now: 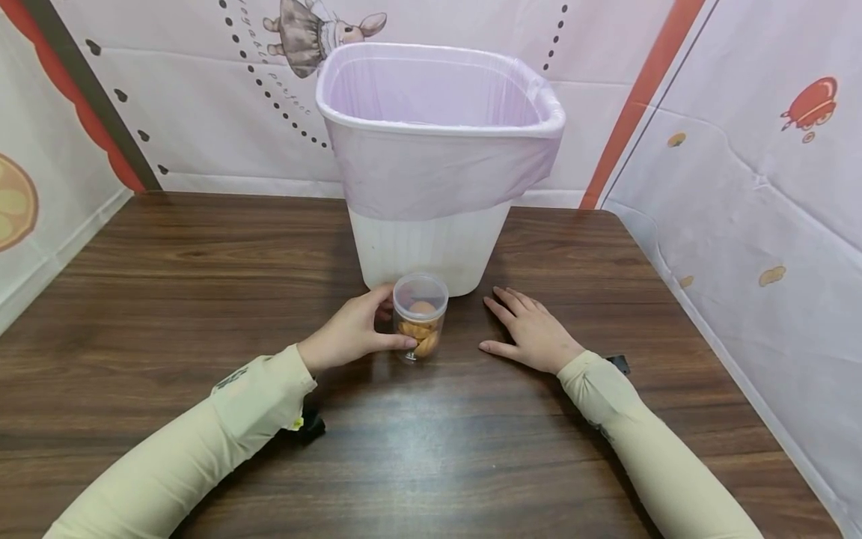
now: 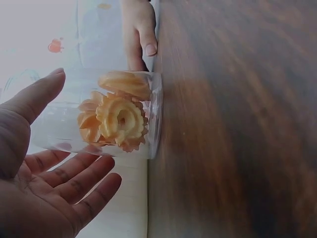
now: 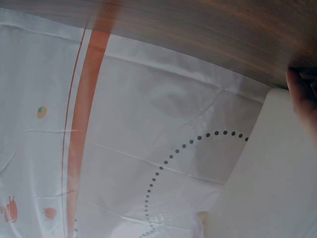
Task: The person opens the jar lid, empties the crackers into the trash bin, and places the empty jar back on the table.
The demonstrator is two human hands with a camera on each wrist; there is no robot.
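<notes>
A clear, lidded plastic jar (image 1: 420, 318) with several golden butter cookies (image 2: 121, 121) inside stands upright on the table. My left hand (image 1: 353, 333) is around the jar's left side, thumb on the near side and fingers on the far side. In the left wrist view, that hand's fingers (image 2: 84, 186) look long and loosely spread beside the jar. To the jar's right and apart from it, my right hand (image 1: 532, 333) rests palm down on the wood, fingers extended. Part of a hand (image 3: 302, 101) shows dimly at the edge of the right wrist view.
A tall white bin (image 1: 424, 239) with a pale purple liner (image 1: 444, 176) stands right behind the jar. The table (image 1: 222, 247) has a dark wood grain. Printed cloth (image 1: 741, 150) hangs along the back and both sides.
</notes>
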